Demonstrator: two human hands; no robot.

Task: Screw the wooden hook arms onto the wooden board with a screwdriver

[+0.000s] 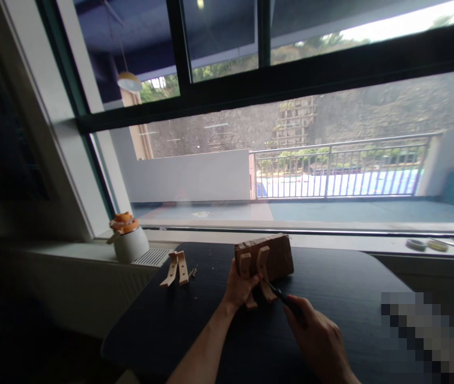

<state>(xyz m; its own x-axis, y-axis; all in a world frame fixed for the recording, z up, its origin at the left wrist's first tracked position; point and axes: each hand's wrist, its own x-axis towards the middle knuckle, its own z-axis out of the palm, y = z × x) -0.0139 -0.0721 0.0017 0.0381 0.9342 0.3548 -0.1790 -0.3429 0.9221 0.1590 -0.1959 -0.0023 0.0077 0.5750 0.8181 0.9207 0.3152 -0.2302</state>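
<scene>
A brown wooden block (pixel 277 255) with pale wooden legs attached stands tilted on the dark table (pixel 331 288). My left hand (pixel 240 287) is closed round its near left side, by one of the pale legs. My right hand (pixel 318 335) is closed on a thin dark tool (pixel 281 294) whose tip points at the block's lower front between the legs. Two loose pale wooden pieces (pixel 176 269) lie on the table to the left, with small dark bits beside them.
A white pot with an orange top (pixel 128 238) sits on the window ledge at the left. Two tape rolls (pixel 427 245) lie on the ledge at the right. A large window fills the back. A blurred patch covers the lower right.
</scene>
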